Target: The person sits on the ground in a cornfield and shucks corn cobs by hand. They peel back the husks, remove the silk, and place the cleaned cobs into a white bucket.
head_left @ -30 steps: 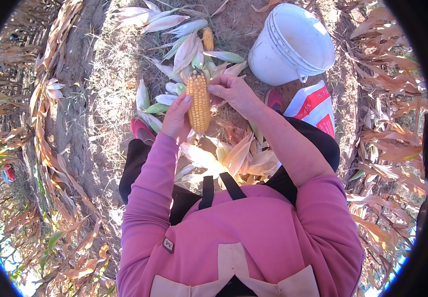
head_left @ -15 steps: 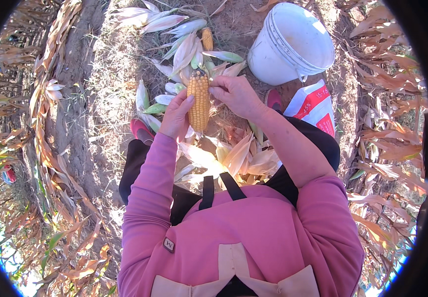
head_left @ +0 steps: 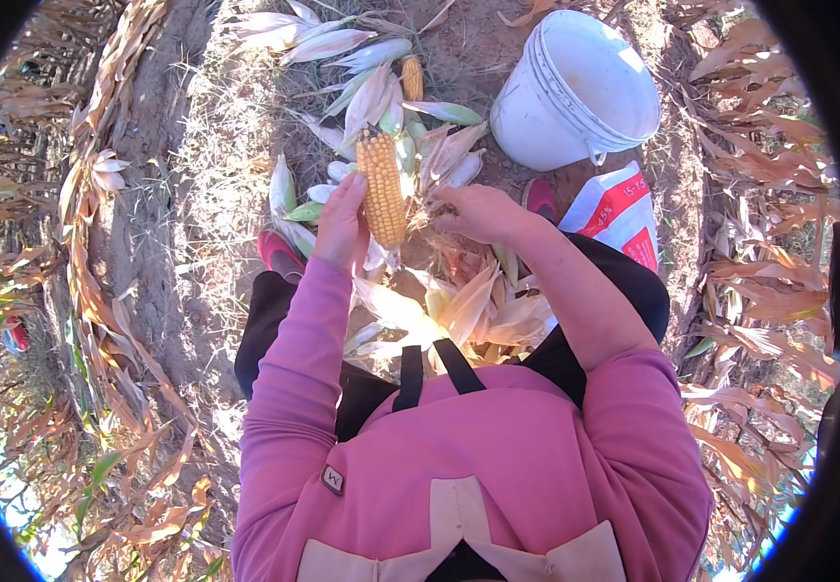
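Observation:
A bare yellow corn cob (head_left: 381, 189) stands tilted in front of me, its dark end pointing away. My left hand (head_left: 344, 221) is closed round its left side near the lower half. Just to the right of the cob, and apart from it, is my right hand (head_left: 476, 211), fingers curled together; any small thing in them is too hard to make out. Pale unhusked ears (head_left: 454, 160) lie beyond the hands. Dry torn husks (head_left: 468, 306) are heaped on the ground between my legs.
A white bucket (head_left: 556, 107) stands at the far right, with a white and red printed bag (head_left: 619, 213) nearer me. Another yellow cob (head_left: 412, 78) lies among husked and unhusked ears at the back. Dry corn stalks (head_left: 764, 262) border both sides.
My right hand has drawn away from the cob's upper end, down and to the right. The cob has tipped slightly left in my left hand.

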Demonstrator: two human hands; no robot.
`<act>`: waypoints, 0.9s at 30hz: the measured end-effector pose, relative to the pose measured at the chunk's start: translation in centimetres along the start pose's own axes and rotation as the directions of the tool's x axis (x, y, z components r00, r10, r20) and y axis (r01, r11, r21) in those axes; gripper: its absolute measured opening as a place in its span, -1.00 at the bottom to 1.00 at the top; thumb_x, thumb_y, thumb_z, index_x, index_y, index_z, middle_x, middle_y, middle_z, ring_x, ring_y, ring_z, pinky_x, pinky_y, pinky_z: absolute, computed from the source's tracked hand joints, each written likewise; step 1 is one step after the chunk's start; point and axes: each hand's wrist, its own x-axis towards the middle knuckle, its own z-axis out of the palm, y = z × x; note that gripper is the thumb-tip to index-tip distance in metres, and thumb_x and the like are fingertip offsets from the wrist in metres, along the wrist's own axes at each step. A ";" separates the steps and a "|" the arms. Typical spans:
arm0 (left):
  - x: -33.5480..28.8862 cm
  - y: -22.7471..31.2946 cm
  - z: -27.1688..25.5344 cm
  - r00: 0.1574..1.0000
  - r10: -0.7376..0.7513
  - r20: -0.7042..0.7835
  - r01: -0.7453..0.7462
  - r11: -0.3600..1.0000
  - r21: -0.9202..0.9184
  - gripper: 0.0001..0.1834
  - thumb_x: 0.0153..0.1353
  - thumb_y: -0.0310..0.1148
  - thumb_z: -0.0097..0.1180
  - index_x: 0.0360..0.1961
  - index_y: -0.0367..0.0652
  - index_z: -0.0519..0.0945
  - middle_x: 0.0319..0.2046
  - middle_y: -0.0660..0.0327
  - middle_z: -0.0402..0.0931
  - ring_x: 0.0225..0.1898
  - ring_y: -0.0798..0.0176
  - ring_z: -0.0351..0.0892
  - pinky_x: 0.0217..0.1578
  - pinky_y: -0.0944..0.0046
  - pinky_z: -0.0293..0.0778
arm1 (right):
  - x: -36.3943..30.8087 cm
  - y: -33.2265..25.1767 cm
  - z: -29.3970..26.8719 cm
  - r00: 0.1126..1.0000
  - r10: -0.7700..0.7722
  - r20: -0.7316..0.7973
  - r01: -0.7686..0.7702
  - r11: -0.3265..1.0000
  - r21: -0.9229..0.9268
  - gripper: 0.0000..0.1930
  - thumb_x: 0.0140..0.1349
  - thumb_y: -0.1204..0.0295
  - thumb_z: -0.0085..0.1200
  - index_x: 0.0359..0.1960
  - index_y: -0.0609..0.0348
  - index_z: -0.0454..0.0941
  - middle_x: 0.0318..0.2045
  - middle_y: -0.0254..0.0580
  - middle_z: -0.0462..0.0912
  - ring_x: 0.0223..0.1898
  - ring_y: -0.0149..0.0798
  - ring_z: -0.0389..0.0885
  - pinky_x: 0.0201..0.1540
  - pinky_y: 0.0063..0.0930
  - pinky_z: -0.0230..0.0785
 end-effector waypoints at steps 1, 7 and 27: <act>0.0 -0.3 -0.1 1.000 -0.006 -0.020 0.006 1.000 -0.012 -0.60 0.40 -0.27 -0.16 0.18 -0.23 0.32 0.00 0.17 0.46 0.01 0.27 0.46 0.07 0.19 0.39 | 0.4 0.0 0.1 0.995 -0.052 -0.083 0.074 0.955 0.288 -0.39 0.18 0.10 0.12 0.17 0.20 0.31 -0.08 0.04 0.57 -0.03 -0.10 0.57 0.01 -0.28 0.40; -0.7 -1.1 2.2 0.998 -0.058 0.040 0.057 0.998 0.041 -0.56 0.42 -0.31 -0.19 0.26 -0.21 0.21 0.10 0.19 0.37 0.13 0.27 0.38 0.17 0.19 0.29 | 1.5 -2.6 2.4 0.929 -0.033 -0.369 0.319 0.576 0.753 -0.32 0.23 0.09 0.10 0.21 0.35 0.20 -0.06 -0.11 0.51 -0.08 -0.29 0.52 0.03 -0.44 0.36; -1.3 1.4 0.4 0.998 0.007 -0.055 0.012 0.936 0.351 -0.73 0.38 -0.28 -0.11 0.00 -0.16 0.46 -0.15 0.19 0.56 -0.12 0.34 0.51 -0.01 0.31 0.38 | -0.7 8.1 -8.7 0.715 0.043 -0.698 -0.079 0.997 -0.020 -0.74 0.19 0.23 0.04 -0.19 0.09 0.58 -0.42 -0.12 0.67 -0.37 -0.07 0.64 -0.26 -0.31 0.44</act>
